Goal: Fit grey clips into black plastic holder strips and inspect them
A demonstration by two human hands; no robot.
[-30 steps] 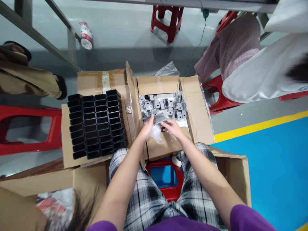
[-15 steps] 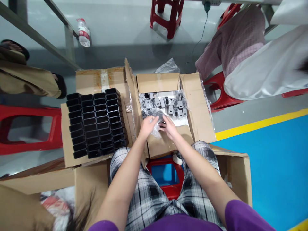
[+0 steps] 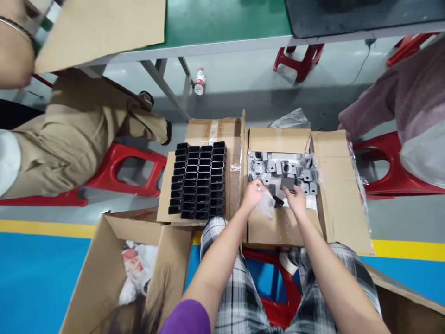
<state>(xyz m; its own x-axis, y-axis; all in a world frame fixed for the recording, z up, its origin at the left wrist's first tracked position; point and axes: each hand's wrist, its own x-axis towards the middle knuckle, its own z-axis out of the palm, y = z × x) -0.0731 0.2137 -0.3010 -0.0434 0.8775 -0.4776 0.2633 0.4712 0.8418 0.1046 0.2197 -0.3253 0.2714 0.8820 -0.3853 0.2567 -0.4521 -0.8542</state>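
One dark gray piece (image 3: 288,183) in right hand (image 3: 296,200), gripped between thumb and fingers, over contents of open carton (image 3: 274,228). Broad face up to camera, edges running roughly left-right and away from body; outline near square, long axis unclear, front end not discernible. Left hand (image 3: 253,195): narrow pinch on clear plastic bag (image 3: 267,205), hanging slantwise, loose end toward body and rightward. Between hands, small black piece (image 3: 278,201), long axis slanting far-left to near-right. Beyond, gray pieces (image 3: 272,167) in clear wrap. Leftward, black cases (image 3: 197,182) in four columns, openings up, long sides left-right.
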